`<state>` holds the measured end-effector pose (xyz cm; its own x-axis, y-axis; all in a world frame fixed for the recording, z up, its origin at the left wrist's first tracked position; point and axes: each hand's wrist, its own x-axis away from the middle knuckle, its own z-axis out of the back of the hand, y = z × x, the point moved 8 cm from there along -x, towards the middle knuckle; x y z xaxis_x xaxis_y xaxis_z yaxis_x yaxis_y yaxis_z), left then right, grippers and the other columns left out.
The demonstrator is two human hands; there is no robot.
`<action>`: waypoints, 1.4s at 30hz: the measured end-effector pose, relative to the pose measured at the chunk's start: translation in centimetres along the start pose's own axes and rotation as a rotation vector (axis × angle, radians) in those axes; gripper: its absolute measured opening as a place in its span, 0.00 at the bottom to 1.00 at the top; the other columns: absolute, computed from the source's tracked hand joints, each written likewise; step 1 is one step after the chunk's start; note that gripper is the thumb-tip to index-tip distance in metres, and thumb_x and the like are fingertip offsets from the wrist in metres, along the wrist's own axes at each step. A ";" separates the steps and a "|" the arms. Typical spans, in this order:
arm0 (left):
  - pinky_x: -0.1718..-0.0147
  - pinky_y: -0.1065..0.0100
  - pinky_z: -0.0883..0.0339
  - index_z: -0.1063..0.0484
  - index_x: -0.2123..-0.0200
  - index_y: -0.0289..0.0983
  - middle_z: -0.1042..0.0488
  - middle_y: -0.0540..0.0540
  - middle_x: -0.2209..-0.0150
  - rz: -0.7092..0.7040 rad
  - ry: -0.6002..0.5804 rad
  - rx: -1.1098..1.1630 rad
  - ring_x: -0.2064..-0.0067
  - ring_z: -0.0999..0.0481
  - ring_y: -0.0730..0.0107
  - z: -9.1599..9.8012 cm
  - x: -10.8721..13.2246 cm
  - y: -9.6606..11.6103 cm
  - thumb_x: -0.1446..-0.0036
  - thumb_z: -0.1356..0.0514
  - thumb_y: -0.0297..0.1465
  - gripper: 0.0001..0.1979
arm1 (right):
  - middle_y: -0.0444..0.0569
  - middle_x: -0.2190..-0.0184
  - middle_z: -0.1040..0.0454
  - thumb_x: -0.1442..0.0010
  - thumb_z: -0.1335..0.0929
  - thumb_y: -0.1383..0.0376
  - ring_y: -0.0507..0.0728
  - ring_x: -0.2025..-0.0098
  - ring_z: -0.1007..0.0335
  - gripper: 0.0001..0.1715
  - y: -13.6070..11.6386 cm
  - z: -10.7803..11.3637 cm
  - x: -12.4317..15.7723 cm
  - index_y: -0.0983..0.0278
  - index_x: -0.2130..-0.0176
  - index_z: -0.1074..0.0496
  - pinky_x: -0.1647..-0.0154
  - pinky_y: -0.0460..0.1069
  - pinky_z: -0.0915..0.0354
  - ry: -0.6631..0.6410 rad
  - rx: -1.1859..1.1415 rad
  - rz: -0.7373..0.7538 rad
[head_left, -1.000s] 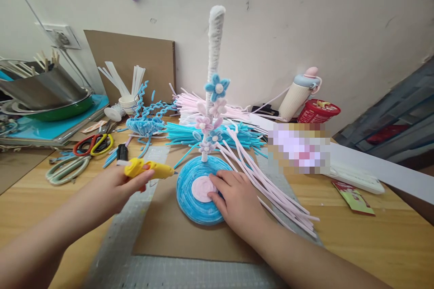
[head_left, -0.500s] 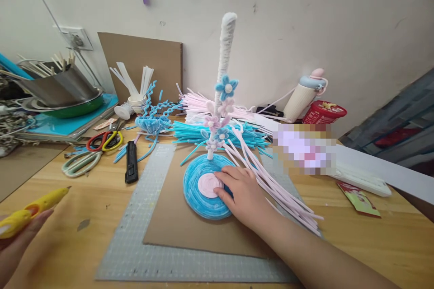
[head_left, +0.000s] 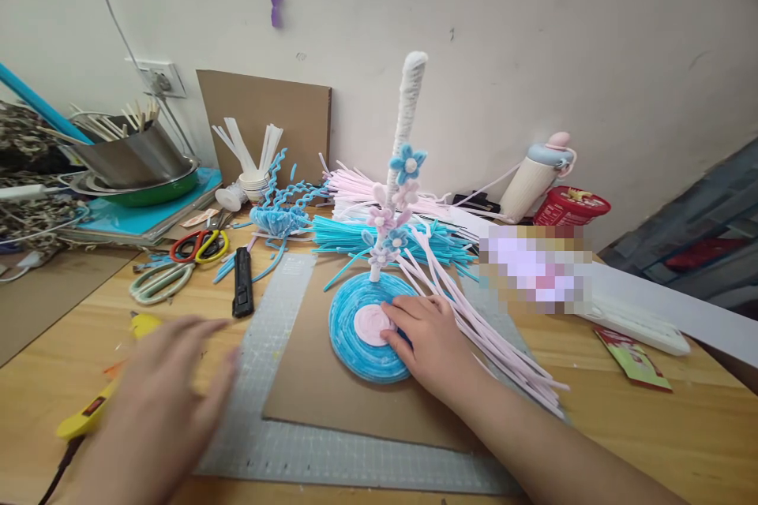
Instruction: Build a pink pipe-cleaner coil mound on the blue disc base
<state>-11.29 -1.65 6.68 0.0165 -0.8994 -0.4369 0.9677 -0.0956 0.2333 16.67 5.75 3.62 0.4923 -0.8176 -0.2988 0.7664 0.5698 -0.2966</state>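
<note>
My right hand (head_left: 429,339) rests on a round blue disc (head_left: 349,331) wound from fuzzy pipe cleaners, its fingers holding it at the pink centre (head_left: 370,325). Behind the disc rises a white fuzzy-wrapped stem (head_left: 408,106), decorated with blue and pink pipe-cleaner flowers (head_left: 408,164). Slightly blurred, my left hand (head_left: 163,402) is in the air at the lower left with its fingers apart, holding nothing. Beside and partly behind it lies a yellow glue gun (head_left: 88,410) with a black cord. Under the disc lies a cardboard sheet (head_left: 308,379) on a grey cutting mat (head_left: 284,450).
A black utility knife (head_left: 242,282) and scissors (head_left: 163,282) lie left of the mat. Blue pipe cleaners (head_left: 337,235) and pink ones (head_left: 485,331) spread behind and right. Farther back stand a metal bowl (head_left: 133,158), a bottle (head_left: 530,177) and a red tub (head_left: 572,209).
My left hand has let go of the glue gun, which is now on the table, and moved right. My right hand stays on the disc. The view has shifted slightly.
</note>
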 end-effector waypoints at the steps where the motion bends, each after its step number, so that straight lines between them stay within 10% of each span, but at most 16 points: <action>1: 0.49 0.49 0.36 0.31 0.52 0.41 0.30 0.41 0.51 -0.080 -0.058 0.063 0.48 0.30 0.50 -0.8 -0.8 3.6 0.39 0.46 0.40 0.15 | 0.51 0.53 0.25 0.36 0.35 0.61 0.60 0.51 0.32 0.15 -0.1 0.0 0.0 0.61 0.50 0.28 0.51 0.58 0.47 -0.009 0.010 0.009; 5: 0.48 0.60 0.32 0.31 0.49 0.39 0.29 0.43 0.49 -0.377 -0.307 0.288 0.48 0.29 0.62 -5.7 -3.5 13.5 0.37 0.49 0.29 0.14 | 0.51 0.52 0.25 0.35 0.36 0.61 0.60 0.51 0.32 0.16 -0.2 -0.1 -0.1 0.61 0.49 0.29 0.51 0.57 0.46 -0.027 0.028 0.027; 9: 0.53 0.60 0.29 0.26 0.59 0.36 0.25 0.43 0.57 -0.472 -0.365 0.292 0.54 0.26 0.63 -8.5 -5.2 16.3 0.37 0.48 0.26 0.11 | 0.51 0.51 0.26 0.35 0.36 0.61 0.60 0.50 0.34 0.16 0.0 0.0 -0.2 0.61 0.49 0.29 0.50 0.57 0.46 -0.034 0.011 0.027; 22: 0.53 0.55 0.29 0.26 0.53 0.36 0.23 0.42 0.52 -0.614 -0.161 0.134 0.52 0.24 0.59 -7.5 -1.8 14.1 0.36 0.50 0.26 0.15 | 0.51 0.51 0.26 0.36 0.34 0.58 0.60 0.50 0.34 0.17 0.8 0.1 -0.3 0.59 0.49 0.29 0.50 0.58 0.48 -0.051 -0.077 0.005; 31: 0.38 0.53 0.50 0.46 0.35 0.46 0.36 0.48 0.38 -0.596 -0.334 0.067 0.39 0.35 0.62 -7.9 -0.1 12.1 0.37 0.46 0.36 0.27 | 0.50 0.51 0.26 0.36 0.34 0.59 0.60 0.50 0.34 0.17 0.9 -0.1 -0.2 0.57 0.48 0.30 0.51 0.58 0.48 -0.051 -0.073 -0.001; 42: 0.39 0.51 0.52 0.35 0.44 0.47 0.31 0.49 0.42 -0.536 -0.296 0.092 0.41 0.34 0.60 -7.2 -0.5 12.6 0.37 0.47 0.36 0.19 | 0.50 0.50 0.26 0.37 0.34 0.59 0.60 0.49 0.35 0.17 0.7 0.0 -0.2 0.59 0.49 0.29 0.49 0.58 0.48 -0.058 -0.074 0.000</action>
<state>2.71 0.69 3.57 -0.5497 -0.7948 -0.2571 0.7960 -0.5917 0.1275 17.15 6.35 3.51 0.5169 -0.8200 -0.2460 0.7350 0.5724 -0.3635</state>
